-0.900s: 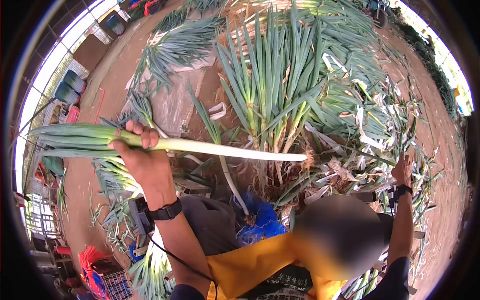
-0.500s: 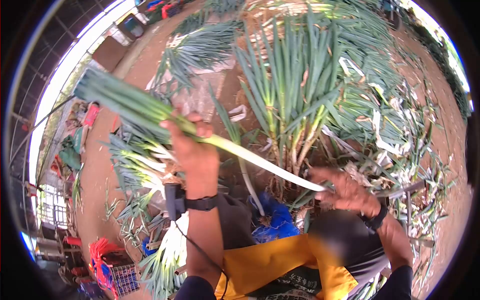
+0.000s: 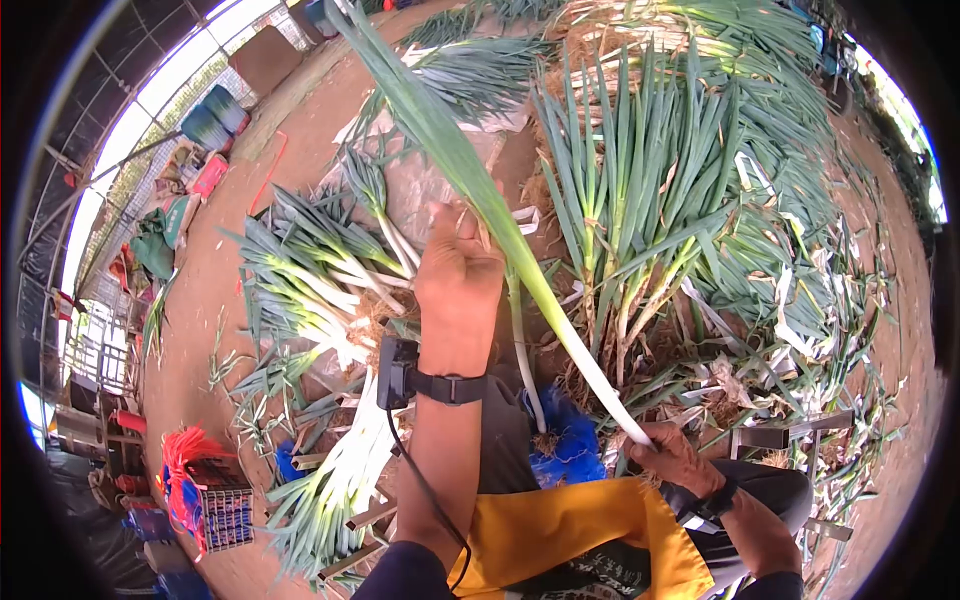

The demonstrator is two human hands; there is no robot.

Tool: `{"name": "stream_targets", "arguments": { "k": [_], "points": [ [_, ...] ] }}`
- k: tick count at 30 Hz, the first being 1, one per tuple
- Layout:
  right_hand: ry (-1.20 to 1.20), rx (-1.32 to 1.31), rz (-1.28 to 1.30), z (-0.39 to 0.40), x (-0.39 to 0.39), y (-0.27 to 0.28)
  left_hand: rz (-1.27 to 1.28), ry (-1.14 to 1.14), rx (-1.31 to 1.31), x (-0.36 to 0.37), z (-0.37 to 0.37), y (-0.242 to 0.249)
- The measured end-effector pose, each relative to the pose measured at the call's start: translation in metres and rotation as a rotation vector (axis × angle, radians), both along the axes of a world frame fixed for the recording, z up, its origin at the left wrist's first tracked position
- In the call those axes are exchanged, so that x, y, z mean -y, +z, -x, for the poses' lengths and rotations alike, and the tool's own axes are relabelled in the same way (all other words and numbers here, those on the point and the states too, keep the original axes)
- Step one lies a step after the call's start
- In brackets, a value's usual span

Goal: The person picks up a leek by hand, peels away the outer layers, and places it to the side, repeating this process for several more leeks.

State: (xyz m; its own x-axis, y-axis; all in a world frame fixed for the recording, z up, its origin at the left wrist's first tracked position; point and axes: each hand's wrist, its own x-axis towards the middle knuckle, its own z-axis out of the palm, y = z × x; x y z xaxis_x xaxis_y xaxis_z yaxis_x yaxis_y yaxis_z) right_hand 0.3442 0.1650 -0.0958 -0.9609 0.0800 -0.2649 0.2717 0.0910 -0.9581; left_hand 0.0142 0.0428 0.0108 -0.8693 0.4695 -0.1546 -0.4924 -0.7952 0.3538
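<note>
Head view: your left hand (image 3: pixel 458 270) is gripping the leek (image 3: pixel 520 265) mid-stalk while your right hand (image 3: pixel 672 458) is pinching its root end above your lap; excess bending risks snapping the white shaft.

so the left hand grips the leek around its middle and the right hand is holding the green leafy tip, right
Not quite. In the head view the left hand does grip the leek around its middle, but the right hand holds the white root end, low by the yellow apron. The green leafy tip points up and away, free of both hands.
</note>
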Motion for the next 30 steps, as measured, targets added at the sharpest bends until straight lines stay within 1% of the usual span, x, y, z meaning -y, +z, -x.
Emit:
{"name": "stream_targets", "arguments": {
  "k": [1, 4, 5, 6, 8, 9, 10, 12, 13, 14, 15, 16, 18, 19, 22, 24, 25, 26, 27, 28, 29, 30],
  "points": [
    [-0.002, 0.015, 0.064, -0.002, 0.003, -0.001, 0.052, 0.016, 0.042, 0.002, 0.003, -0.001],
    [-0.044, 0.059, -0.01, 0.001, 0.01, 0.012, 0.187, 0.046, -0.228, 0.014, 0.005, -0.005],
    [-0.051, 0.088, -0.21, 0.007, 0.013, 0.01, 0.162, -0.007, -0.41, 0.018, 0.014, -0.015],
    [-0.135, 0.019, -0.157, 0.014, 0.017, 0.01, 0.127, -0.05, -0.59, 0.022, 0.023, -0.024],
    [-0.306, -0.125, -0.055, 0.029, 0.027, 0.007, 0.689, 0.259, -0.778, 0.012, -0.002, 0.008],
    [-0.329, -0.133, 0.042, 0.039, 0.029, -0.005, 0.761, 0.338, -0.827, 0.008, -0.008, 0.013],
    [-0.351, -0.144, 0.141, 0.048, 0.03, -0.018, 0.732, 0.41, -0.807, 0.007, -0.008, 0.011],
    [-0.381, -0.129, 0.212, 0.072, 0.036, -0.02, 0.678, 0.555, -0.769, 0.014, 0.001, 0.009],
    [-0.382, -0.142, 0.162, 0.085, 0.038, -0.024, 0.649, 0.623, -0.769, 0.019, 0.006, 0.008],
    [-0.408, -0.186, 0.164, 0.098, 0.042, -0.035, 0.62, 0.692, -0.768, 0.026, 0.011, 0.008],
    [-0.416, -0.162, 0.18, 0.109, 0.045, -0.051, 0.589, 0.763, -0.766, 0.029, 0.013, 0.008],
    [-0.422, -0.137, 0.195, 0.12, 0.049, -0.071, 0.584, 0.79, -0.769, 0.027, 0.011, 0.01],
    [-0.499, -0.105, 0.065, 0.14, 0.068, -0.12, 0.574, 0.841, -0.769, 0.024, 0.003, 0.02],
    [-0.433, 0.019, -0.161, 0.147, 0.072, -0.166, 0.604, 0.811, -0.762, 0.021, -0.002, 0.022],
    [-0.468, 0.09, -0.26, 0.146, 0.105, -0.23, 0.696, 0.679, -0.793, 0.015, -0.009, 0.019],
    [-0.407, 0.247, -0.322, 0.123, 0.126, -0.268, 0.729, 0.575, -0.809, 0.013, -0.014, 0.018],
    [-0.373, 0.327, -0.349, 0.118, 0.129, -0.269, 0.756, 0.52, -0.829, 0.013, -0.016, 0.02],
    [-0.305, 0.346, -0.336, 0.115, 0.127, -0.271, 0.783, 0.469, -0.845, 0.013, -0.019, 0.021],
    [-0.23, 0.365, -0.323, 0.111, 0.123, -0.256, 0.807, 0.45, -0.831, 0.012, -0.022, 0.023],
    [-0.153, 0.384, -0.309, 0.109, 0.118, -0.253, 0.832, 0.395, -0.845, 0.012, -0.025, 0.025],
    [-0.251, 0.275, -0.39, 0.113, 0.107, -0.256, 0.856, 0.34, -0.862, 0.013, -0.027, 0.027],
    [-0.35, 0.166, -0.469, 0.115, 0.095, -0.271, 0.878, 0.283, -0.878, 0.013, -0.028, 0.027]
  ]
}}
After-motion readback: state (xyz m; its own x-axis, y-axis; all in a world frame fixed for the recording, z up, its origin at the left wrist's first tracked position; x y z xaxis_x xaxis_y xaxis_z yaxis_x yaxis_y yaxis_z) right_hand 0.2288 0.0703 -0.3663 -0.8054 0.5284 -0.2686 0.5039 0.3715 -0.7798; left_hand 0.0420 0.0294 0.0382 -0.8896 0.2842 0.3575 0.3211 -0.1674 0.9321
